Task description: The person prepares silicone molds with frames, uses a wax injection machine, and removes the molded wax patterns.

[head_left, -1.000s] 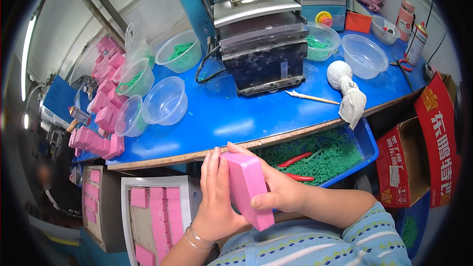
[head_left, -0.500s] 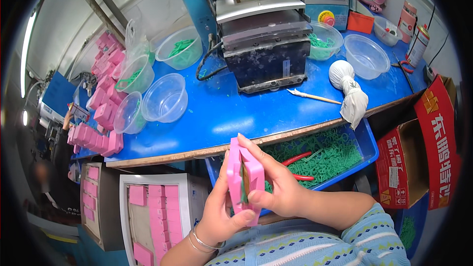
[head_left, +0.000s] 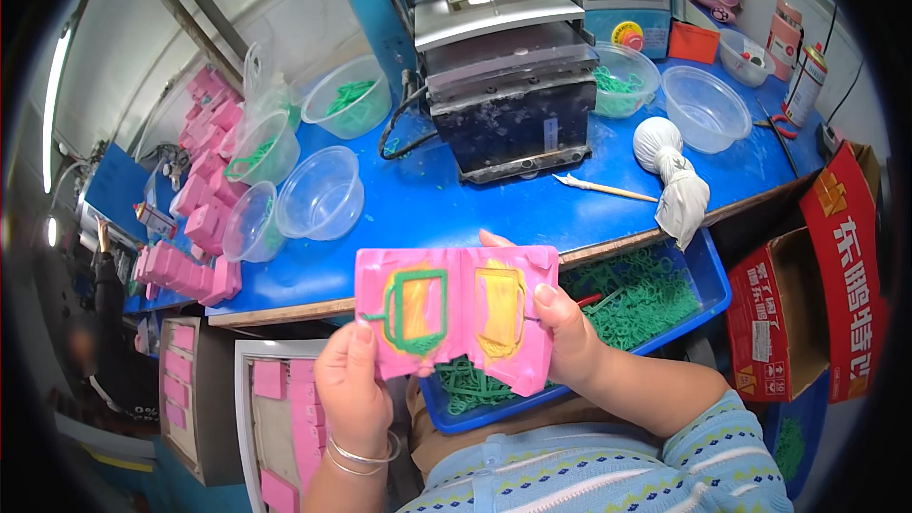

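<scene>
My left hand [head_left: 353, 385] and my right hand [head_left: 579, 347] grip the two halves of an opened pink mold [head_left: 461, 309] from either side. A green frame-shaped piece [head_left: 418, 342] with a side tab lies in the left half. The right half has a recess [head_left: 499, 309] stained yellow, in a similar shape. Just under the mold is a blue bin [head_left: 717, 290] full of thin green pieces [head_left: 627, 309]; a red-handled tool in it is mostly hidden.
A press machine [head_left: 503, 123] stands on the blue table [head_left: 427, 209], among plastic bowls [head_left: 318, 190], pink blocks [head_left: 204, 223], a brush [head_left: 608, 188] and a white cloth bundle [head_left: 670, 161]. A red carton [head_left: 836, 266] is at right. Another person [head_left: 119, 342] is at far left.
The closed pink mold has been opened out flat between my hands, showing both inner faces and the green piece. My left hand has shifted left and the halves have spread apart.
</scene>
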`<state>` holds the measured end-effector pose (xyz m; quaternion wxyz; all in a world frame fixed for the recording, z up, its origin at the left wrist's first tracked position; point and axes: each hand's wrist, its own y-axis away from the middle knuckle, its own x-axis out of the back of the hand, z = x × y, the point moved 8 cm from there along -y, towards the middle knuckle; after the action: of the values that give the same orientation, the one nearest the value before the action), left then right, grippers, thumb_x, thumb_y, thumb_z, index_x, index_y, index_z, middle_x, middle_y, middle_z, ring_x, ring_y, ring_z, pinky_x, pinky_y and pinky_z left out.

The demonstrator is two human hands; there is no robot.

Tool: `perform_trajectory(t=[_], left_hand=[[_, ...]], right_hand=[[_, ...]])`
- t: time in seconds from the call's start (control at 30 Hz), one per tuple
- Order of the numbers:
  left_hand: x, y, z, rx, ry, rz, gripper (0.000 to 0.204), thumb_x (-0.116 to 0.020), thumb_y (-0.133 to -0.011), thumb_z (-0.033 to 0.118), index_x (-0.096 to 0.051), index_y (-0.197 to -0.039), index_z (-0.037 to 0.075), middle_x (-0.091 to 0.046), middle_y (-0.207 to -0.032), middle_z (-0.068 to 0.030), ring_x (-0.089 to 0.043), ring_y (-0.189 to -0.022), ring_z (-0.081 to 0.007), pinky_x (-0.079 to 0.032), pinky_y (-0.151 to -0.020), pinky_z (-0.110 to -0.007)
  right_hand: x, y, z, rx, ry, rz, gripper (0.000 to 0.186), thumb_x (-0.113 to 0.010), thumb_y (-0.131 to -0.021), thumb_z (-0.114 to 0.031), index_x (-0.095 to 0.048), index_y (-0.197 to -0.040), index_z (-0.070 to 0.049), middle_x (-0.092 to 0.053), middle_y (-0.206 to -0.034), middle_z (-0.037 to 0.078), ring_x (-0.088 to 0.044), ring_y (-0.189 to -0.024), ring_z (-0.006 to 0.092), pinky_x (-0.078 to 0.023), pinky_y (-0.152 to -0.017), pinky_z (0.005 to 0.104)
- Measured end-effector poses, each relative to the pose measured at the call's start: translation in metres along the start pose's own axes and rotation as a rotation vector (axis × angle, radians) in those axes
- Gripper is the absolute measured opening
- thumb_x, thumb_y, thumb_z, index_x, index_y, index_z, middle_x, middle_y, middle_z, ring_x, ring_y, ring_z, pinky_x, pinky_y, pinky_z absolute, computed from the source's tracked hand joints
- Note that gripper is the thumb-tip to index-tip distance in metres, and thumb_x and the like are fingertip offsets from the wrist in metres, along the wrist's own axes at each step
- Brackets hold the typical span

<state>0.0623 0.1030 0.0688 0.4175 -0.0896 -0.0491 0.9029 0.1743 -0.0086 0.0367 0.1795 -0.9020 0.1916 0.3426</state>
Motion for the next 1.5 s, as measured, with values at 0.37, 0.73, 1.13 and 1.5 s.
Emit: perform_trajectory(t=[0.37,0.73,1.13,1.5], left_hand=[[-0.002,-0.056,0.048,-0.435,-0.779,0.157,0.015,-0.064,-0.081,0.013,-0.061,-0.078,-0.002,-0.058,-0.068,-0.0056,-0.052,-0.061,-0.0119,-0.04,-0.055,-0.026],[-0.016,-0.067,0.038,-0.205,-0.412,-0.148,0.018,-0.059,-0.086,0.014,-0.062,-0.078,-0.002,-0.052,-0.06,0.0014,-0.044,-0.051,-0.0033,-0.033,-0.045,-0.019],[-0.016,-0.066,0.041,-0.243,-0.514,-0.137,0.019,-0.061,-0.083,0.016,-0.063,-0.075,-0.002,-0.058,-0.064,-0.0037,-0.05,-0.058,-0.0072,-0.04,-0.052,-0.022],[-0.013,-0.069,0.034,-0.133,-0.433,-0.139,0.023,-0.06,-0.085,0.018,-0.062,-0.073,-0.002,-0.054,-0.059,0.0011,-0.045,-0.054,-0.0035,-0.035,-0.047,-0.02]], right_hand=[[-0.039,-0.014,-0.048,0.806,1.621,0.107,0.058,-0.063,-0.068,-0.006,-0.049,-0.124,-0.016,-0.046,-0.1,0.011,-0.05,-0.09,0.0278,-0.04,-0.08,0.0367],[-0.051,-0.022,-0.038,0.914,1.667,-0.078,0.043,-0.061,-0.069,-0.013,-0.058,-0.111,-0.013,-0.047,-0.089,0.006,-0.054,-0.077,0.0216,-0.044,-0.063,0.0321],[-0.057,-0.027,-0.044,0.871,1.596,-0.053,0.039,-0.063,-0.068,-0.01,-0.052,-0.106,-0.005,-0.049,-0.091,0.009,-0.056,-0.071,0.0231,-0.048,-0.054,0.0316],[-0.067,-0.019,-0.044,1.027,1.828,-0.074,0.043,-0.061,-0.067,-0.016,-0.058,-0.108,-0.004,-0.053,-0.085,0.004,-0.057,-0.069,0.0159,-0.045,-0.052,0.0266]])
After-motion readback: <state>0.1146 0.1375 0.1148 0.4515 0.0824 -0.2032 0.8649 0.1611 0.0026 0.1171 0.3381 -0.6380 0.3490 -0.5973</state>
